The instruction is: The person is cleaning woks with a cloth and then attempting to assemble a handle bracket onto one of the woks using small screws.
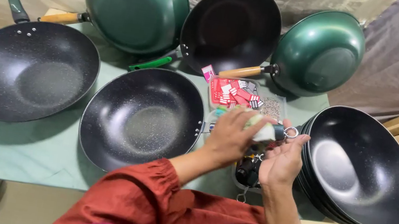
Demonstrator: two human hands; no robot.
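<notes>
A: In the left hand (pixel 230 139)?

B: Curled tight around a small white and green thing (pixel 261 130), maybe a cloth or wrapper. Hard to tell which. A dark pan handle (pixel 278 131) with a metal ring (pixel 291 132) poking out past the fingers.

A: And the right hand (pixel 282 164)?

B: Open, palm up, fingers spread a little. Touching the handle from below, not gripping it. Both hands close together, over the green table (pixel 41 155), between 2 pans.

A: Which 2?

B: On the left, 1 black speckled wok without a handle (pixel 141 118). On the right, a stack of black woks (pixel 357 168), bowls facing up.

A: Under the hands?

B: A heap of dark handles (pixel 248 171), just below the right palm. Behind them, a clear box of red and white labels (pixel 235 93).

A: Farther back?

B: 2 green woks (pixel 134 1) with wooden handles, tipped up against a cloth. 1 black wok (pixel 233 26) between them. 1 more black wok with a green handle (pixel 28 72) at far left.
</notes>
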